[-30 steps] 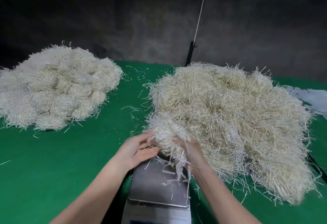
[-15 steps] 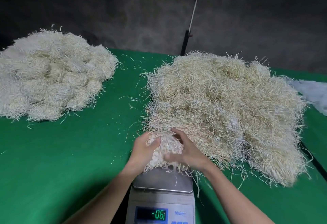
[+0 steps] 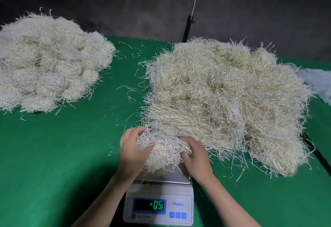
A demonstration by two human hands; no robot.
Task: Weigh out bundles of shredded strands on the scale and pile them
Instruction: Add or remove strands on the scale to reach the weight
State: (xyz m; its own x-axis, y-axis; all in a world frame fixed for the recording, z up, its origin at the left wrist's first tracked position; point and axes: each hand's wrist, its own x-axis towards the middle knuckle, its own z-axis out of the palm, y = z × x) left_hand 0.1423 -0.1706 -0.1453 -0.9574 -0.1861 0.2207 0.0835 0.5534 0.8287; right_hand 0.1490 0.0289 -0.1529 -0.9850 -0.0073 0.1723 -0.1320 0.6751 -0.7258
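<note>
From the head camera, both forearms reach forward over the scale, one on each side, wrists just above its steel platform. The left hand cups the bundle from the left, fingers curled round the far side and the thumb pressed across the front strands. The right hand mirrors it on the right, knuckles up, fingers bent inward with the tips buried in the strands. The bundle sits between the two palms directly over the platform. Its lower ends brush the steel, though whether its weight rests there cannot be told. The display, on the scale's near face, glows green with a minus figure, seemingly 0.51.

Just beyond the scale and to its right sprawls the big loose heap, its near edge touching the bundle. Well off to the scale's far left lies the pile of rounded bundles. Green cloth covers the table under everything, with stray strands scattered beyond the scale. A pale sheet shows past the heap, far right.
</note>
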